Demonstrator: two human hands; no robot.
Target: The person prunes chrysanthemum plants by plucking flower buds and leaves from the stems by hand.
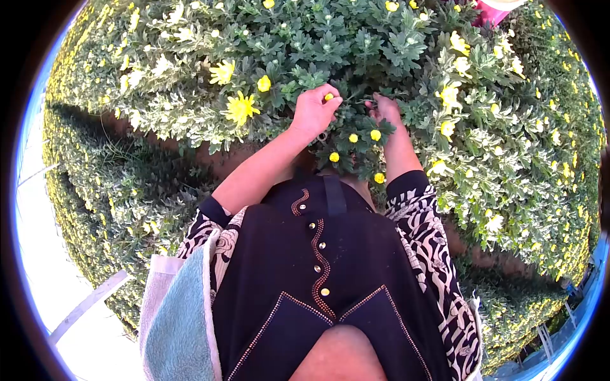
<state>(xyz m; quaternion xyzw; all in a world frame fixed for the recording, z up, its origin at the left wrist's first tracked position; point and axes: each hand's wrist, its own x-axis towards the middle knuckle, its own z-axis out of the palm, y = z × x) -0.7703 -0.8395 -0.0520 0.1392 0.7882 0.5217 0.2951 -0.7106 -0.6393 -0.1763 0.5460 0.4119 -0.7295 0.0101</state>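
Note:
My left hand (312, 113) is closed among the chrysanthemum plants, thumb and fingers pinched around a small yellow flower bud (328, 97). To its right, my right hand (386, 112) reaches into the leaves with its fingers curled together. Foliage partly covers those fingertips, and what they hold cannot be made out. Just below and between the hands, a leafy chrysanthemum stem carries several yellow buds (353, 138). Larger open yellow chrysanthemums (241, 108) stand to the left of my left hand.
Dense rows of flowering chrysanthemums (502, 159) surround me on both sides. A pink container (492, 13) with a pale rim sits among plants at the top right. A light blue towel (180, 311) hangs at my left side. Dark soil gaps run between rows.

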